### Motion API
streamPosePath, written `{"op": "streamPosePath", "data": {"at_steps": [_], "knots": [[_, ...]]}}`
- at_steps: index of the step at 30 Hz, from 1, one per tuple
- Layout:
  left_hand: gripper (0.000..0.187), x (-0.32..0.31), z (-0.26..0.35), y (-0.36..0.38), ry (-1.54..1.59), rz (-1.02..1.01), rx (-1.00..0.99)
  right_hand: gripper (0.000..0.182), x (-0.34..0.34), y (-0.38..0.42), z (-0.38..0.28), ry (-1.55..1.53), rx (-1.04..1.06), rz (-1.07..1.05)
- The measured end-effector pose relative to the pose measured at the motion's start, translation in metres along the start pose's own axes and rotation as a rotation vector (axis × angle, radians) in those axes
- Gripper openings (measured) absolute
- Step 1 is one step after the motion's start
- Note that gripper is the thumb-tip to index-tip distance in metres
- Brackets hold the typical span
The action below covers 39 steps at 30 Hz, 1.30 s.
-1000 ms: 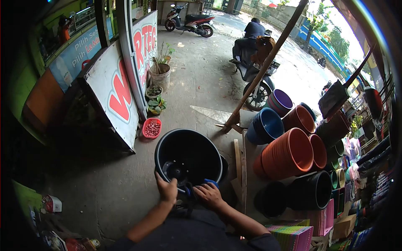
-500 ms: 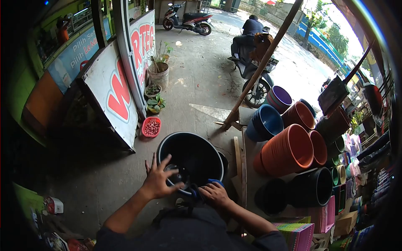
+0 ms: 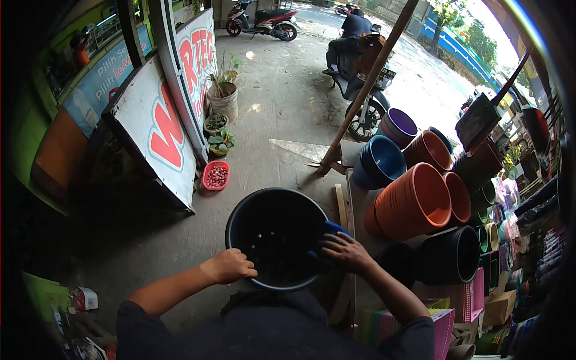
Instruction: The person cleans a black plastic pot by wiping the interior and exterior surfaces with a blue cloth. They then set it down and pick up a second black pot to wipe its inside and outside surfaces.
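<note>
Black plastic forms the large round tub (image 3: 277, 211) whose near-left rim the left hand (image 3: 229, 266) grips, fingers curled closed. At the tub's right rim, the right hand (image 3: 345, 251) lies with bent fingers over a blue object (image 3: 336, 228); whether it pinches this cannot be told. The tub is directly before the person's dark-clothed torso (image 3: 270, 324). Beyond stands a red plastic basket (image 3: 206, 182) of small reddish pieces; to the right, stacked orange buckets (image 3: 405, 201).
</note>
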<state>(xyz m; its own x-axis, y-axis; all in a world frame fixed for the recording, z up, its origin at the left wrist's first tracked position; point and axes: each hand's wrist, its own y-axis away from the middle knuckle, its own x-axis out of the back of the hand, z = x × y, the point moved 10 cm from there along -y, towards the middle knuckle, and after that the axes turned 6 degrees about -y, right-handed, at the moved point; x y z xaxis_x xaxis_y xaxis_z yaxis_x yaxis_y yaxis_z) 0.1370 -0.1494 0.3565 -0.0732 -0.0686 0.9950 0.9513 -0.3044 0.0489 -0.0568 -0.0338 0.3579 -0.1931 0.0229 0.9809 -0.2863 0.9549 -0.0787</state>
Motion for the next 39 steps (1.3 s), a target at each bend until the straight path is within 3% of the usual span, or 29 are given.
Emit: {"op": "streamPosePath", "data": {"at_steps": [3,5,6,7,9,11,13,14,16,19,20,21,23,25,26,28,29,30,32,33,35,37,39], "knots": [[0.022,0.002,-0.012,0.003,0.267,0.045,0.106,0.040,0.035,0.001,0.022,0.062,-0.102,0.170],[0.022,0.012,-0.018,0.007,0.412,0.093,0.186,0.049,0.046,0.024,0.077,-0.560,-0.419,0.587],[0.022,0.019,-0.025,0.008,0.563,0.144,0.266,0.051,0.009,0.046,0.105,-1.129,-0.515,0.738],[0.022,0.022,-0.024,0.006,0.558,0.146,0.255,0.051,0.011,0.049,0.102,-1.120,-0.517,0.748],[0.021,0.019,-0.039,0.011,0.910,0.224,0.402,0.050,-0.020,0.053,0.104,-1.862,-0.624,0.911],[0.018,0.018,-0.046,0.016,0.946,0.298,0.494,0.056,-0.036,0.044,0.096,-1.986,-0.541,0.949],[0.015,0.023,-0.050,0.019,0.982,0.367,0.590,0.071,-0.008,0.015,0.057,-2.746,0.564,0.822],[0.017,0.029,-0.053,0.023,1.018,0.427,0.651,0.071,-0.008,0.004,0.051,-2.737,0.571,0.828],[0.019,0.026,-0.055,0.028,1.047,0.481,0.711,0.079,0.012,0.008,0.059,-2.199,0.033,1.432],[0.024,0.005,-0.063,0.043,0.990,0.497,0.844,0.086,0.033,0.018,0.041,-2.123,0.022,1.438],[0.028,0.009,-0.063,0.045,1.033,0.596,0.854,0.086,0.035,0.025,0.040,-2.133,0.025,1.438],[0.032,0.013,-0.063,0.049,1.074,0.697,0.863,0.081,0.038,0.032,0.039,-2.074,-0.030,1.364],[0.035,0.010,-0.063,0.053,1.071,0.714,0.905,0.077,0.045,0.035,0.032,-2.029,-0.076,1.273],[0.038,0.004,-0.065,0.056,1.071,0.735,0.945,0.067,0.033,0.042,0.034,-1.836,-0.517,1.216],[0.041,0.002,-0.065,0.056,1.090,0.784,0.927,0.067,0.020,0.041,0.034,-1.843,-0.515,1.208],[0.045,-0.005,-0.068,0.058,1.108,0.832,0.906,0.080,-0.042,0.011,0.014,-1.549,-0.720,0.515],[0.051,-0.019,-0.068,0.056,1.192,0.756,0.914,0.101,0.053,-0.032,-0.024,-0.797,-0.293,0.602],[0.058,-0.032,-0.065,0.052,1.276,0.678,0.919,0.109,0.058,-0.069,-0.058,-0.524,-0.305,0.294],[0.062,-0.028,-0.057,0.036,1.379,0.792,0.844,0.083,0.016,-0.101,-0.126,0.084,-0.050,0.243],[0.067,-0.022,-0.054,0.030,1.473,0.909,0.771,0.083,0.018,-0.105,-0.128,0.087,-0.048,0.244],[0.068,-0.023,-0.054,0.032,1.545,0.935,0.771,0.079,0.026,-0.112,-0.124,-0.018,-0.099,0.215],[0.066,-0.018,-0.050,0.036,1.269,0.762,0.712,0.070,0.048,-0.116,-0.119,-0.066,-0.110,0.206],[0.067,0.001,-0.042,0.032,1.308,0.816,0.691,0.071,0.062,-0.119,-0.106,-0.220,-0.110,0.169]]}}
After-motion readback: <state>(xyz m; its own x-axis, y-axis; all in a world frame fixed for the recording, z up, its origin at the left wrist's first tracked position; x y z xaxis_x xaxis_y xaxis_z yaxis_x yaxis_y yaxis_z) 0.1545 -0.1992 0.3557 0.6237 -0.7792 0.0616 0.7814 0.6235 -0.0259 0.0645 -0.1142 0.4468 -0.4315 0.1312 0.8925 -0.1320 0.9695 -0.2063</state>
